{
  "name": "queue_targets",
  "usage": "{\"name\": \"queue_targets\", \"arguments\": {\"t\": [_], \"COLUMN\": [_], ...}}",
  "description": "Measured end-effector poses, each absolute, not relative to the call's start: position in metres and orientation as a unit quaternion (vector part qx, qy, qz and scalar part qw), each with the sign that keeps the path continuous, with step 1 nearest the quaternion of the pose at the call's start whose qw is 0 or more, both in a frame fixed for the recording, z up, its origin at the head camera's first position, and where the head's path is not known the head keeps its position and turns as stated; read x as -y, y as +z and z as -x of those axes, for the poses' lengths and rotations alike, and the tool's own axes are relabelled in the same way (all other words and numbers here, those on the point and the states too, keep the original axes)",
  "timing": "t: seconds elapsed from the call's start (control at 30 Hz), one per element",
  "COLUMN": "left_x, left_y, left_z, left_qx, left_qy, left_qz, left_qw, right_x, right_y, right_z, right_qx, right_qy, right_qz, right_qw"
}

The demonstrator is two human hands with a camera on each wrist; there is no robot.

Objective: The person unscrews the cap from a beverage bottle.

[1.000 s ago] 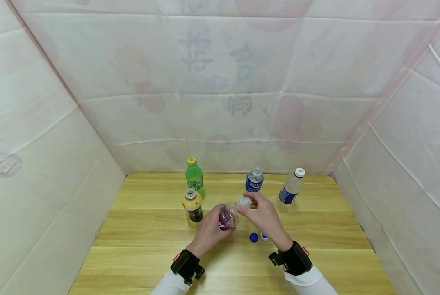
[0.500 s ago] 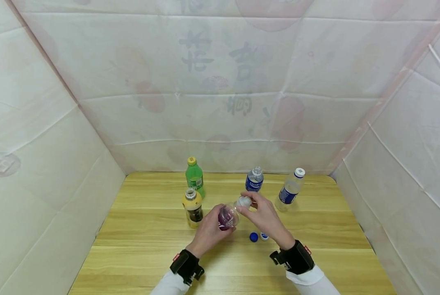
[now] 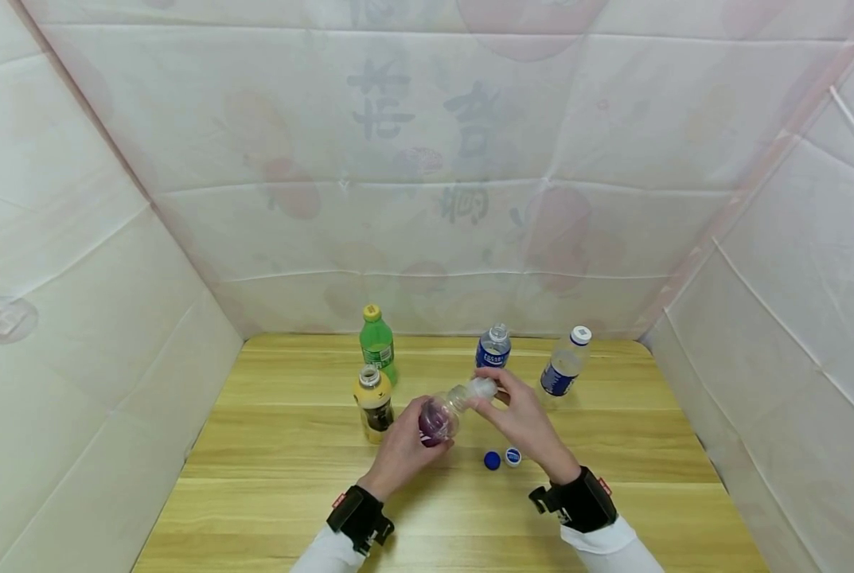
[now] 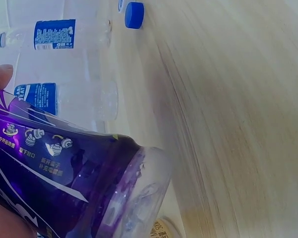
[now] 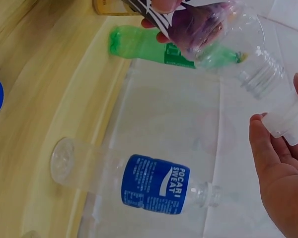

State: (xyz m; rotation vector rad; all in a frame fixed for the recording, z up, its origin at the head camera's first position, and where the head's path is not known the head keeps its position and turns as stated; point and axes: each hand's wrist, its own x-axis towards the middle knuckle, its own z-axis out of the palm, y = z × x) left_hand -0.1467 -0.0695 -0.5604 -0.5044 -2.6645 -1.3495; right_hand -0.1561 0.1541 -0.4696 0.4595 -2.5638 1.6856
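Observation:
My left hand [image 3: 403, 447] grips a clear plastic bottle with a purple label [image 4: 64, 163] around its body, tilted so its neck points up and right. In the right wrist view the threaded bottle mouth is bare. Just beyond that mouth, my right hand [image 3: 523, 418] pinches a translucent white cap [image 5: 288, 120] between thumb and fingers, with a small gap to the neck. Behind the right hand stands an uncapped Pocari Sweat bottle [image 5: 155, 184] with a blue label. A yellow-wrapped bottle [image 3: 374, 402], its mouth open, stands left of the left hand.
At the back left is a green bottle [image 3: 378, 342] with a yellow cap. A white-capped bottle with a blue label [image 3: 559, 377] stands at the right. A blue cap [image 3: 493, 461] and a white-and-blue cap [image 3: 513, 457] lie on the wooden table [image 3: 269, 493].
The white cap has come off the bottle neck and moved right with my right hand. My left hand and the bottle have shifted slightly left.

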Motion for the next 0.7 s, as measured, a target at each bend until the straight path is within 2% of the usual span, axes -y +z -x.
{"name": "queue_targets", "arguments": {"t": [0.4,0.7], "left_x": [0.072,0.072], "left_y": [-0.558,-0.557], "left_z": [0.149,0.148], "left_qx": [0.862,0.859], "left_qy": [-0.483,-0.491], "left_qz": [0.139,0.133], "left_qw": [0.063,0.058], "right_x": [-0.171,-0.18], "right_y": [-0.487,-0.516], "right_z": [0.159,0.163], "right_qx": [0.863,0.896], "right_qy": [0.495,0.403], "right_qz": [-0.08,-0.134], "right_qw": [0.065,0.13]}}
